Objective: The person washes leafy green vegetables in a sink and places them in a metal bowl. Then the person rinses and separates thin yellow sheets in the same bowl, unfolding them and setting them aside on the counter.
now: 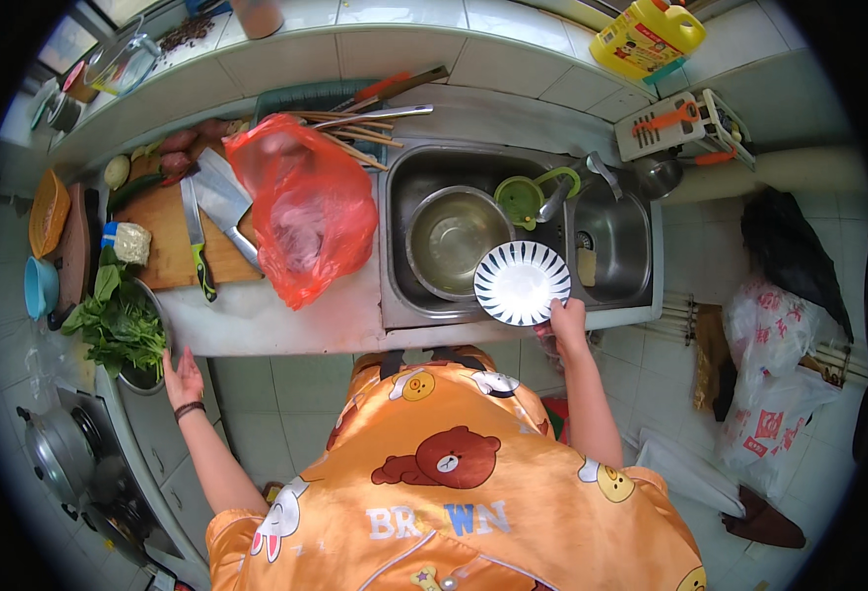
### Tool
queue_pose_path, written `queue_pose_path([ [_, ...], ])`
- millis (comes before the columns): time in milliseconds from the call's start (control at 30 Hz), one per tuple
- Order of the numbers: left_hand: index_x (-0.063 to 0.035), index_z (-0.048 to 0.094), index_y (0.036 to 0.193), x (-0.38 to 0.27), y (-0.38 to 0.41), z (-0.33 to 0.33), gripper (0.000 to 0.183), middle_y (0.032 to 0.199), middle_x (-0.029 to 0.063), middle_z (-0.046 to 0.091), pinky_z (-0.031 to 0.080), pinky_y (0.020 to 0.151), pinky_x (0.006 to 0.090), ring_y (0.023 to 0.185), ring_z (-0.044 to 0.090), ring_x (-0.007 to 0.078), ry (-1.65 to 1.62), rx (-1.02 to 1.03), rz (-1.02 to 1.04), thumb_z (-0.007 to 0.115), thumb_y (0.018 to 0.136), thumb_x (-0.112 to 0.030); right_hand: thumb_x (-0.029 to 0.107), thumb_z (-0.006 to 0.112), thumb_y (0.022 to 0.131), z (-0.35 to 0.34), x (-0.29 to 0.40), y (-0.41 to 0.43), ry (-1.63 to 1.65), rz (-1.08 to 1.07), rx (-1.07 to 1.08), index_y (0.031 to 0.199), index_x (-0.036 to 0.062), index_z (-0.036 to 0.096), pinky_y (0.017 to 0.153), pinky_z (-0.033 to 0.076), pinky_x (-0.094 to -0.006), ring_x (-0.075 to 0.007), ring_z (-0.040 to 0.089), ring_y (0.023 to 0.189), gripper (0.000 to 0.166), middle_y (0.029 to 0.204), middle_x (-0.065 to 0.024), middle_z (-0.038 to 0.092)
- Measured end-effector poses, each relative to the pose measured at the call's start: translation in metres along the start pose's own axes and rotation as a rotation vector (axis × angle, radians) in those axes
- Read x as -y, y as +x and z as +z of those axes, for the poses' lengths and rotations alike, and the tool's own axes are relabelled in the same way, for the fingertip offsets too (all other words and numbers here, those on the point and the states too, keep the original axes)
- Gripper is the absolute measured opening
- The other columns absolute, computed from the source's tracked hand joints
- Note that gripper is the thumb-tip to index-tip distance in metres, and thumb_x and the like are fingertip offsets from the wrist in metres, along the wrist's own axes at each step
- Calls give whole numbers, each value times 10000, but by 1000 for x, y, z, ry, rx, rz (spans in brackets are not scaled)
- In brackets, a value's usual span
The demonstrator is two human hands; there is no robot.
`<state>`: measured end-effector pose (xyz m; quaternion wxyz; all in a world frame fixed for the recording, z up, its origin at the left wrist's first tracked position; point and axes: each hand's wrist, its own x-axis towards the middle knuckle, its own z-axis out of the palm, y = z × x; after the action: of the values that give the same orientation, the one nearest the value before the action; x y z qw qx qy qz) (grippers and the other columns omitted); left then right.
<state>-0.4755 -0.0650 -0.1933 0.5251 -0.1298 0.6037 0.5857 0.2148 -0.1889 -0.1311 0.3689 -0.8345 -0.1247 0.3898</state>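
Observation:
My right hand [568, 325] grips the lower right rim of a white plate [523, 284] with dark radiating stripes, held over the front edge of the sink. Under and behind the plate, a metal bowl [459, 240] of water stands in the large basin of the steel sink [404, 295]. My left hand [183, 378] is at the far left, fingers apart, beside the rim of a metal bowl [155, 314] heaped with leafy greens [127, 325]. Its fingertips seem to touch or nearly touch that bowl.
A red plastic bag [316, 221] lies beside a wooden cutting board [164, 258] bearing a cleaver [220, 192] and a knife [195, 229]. A green strainer [519, 199] sits near the faucet [552, 203]. A pot [61, 454] stands on the stove at left. Plastic bags [770, 391] occupy the right side.

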Motion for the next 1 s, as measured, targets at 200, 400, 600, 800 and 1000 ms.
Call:
queue_pose_path([
  [200, -56, 540, 862, 42, -122, 52, 152, 723, -3, 519, 427, 556, 192, 633, 485, 77, 224, 550, 19, 498, 916, -191, 59, 449, 840, -1, 4, 24, -79, -25, -54, 794, -159, 528, 344, 489, -361, -303, 610, 444, 237, 644, -212, 599],
  [400, 2, 559, 1026, 174, -214, 145, 236, 880, 41, 600, 495, 704, 242, 796, 588, 110, 985, 951, -284, 586, 874, -177, 60, 426, 846, -17, -1, 44, 11, 35, -13, 833, -155, 535, 354, 494, -338, -276, 609, 449, 241, 650, -200, 602],
  [600, 102, 357, 1259, 362, -173, 204, 557, 1067, 214, 581, 462, 853, 356, 956, 591, 317, 1695, 851, 456, 586, 823, -158, 81, 412, 866, -57, -2, 41, 19, 38, -21, 864, -116, 540, 352, 471, -288, -218, 584, 435, 235, 660, -166, 606],
  [800, 95, 243, 1298, 450, -111, 229, 670, 1093, 305, 545, 437, 885, 427, 985, 561, 405, 1741, 329, 266, 601, 788, -150, 108, 428, 887, -102, -16, 27, 102, 81, -36, 855, -70, 547, 352, 439, -271, -177, 550, 417, 217, 622, -123, 596],
  [1000, 34, 542, 1049, 480, -58, 215, 303, 948, 127, 612, 518, 599, 378, 797, 623, 260, 1132, 186, -216, 623, 761, -11, 128, 427, 909, -136, -26, 23, 129, 44, -81, 877, -58, 533, 346, 425, -255, -156, 532, 403, 216, 615, -110, 589],
])
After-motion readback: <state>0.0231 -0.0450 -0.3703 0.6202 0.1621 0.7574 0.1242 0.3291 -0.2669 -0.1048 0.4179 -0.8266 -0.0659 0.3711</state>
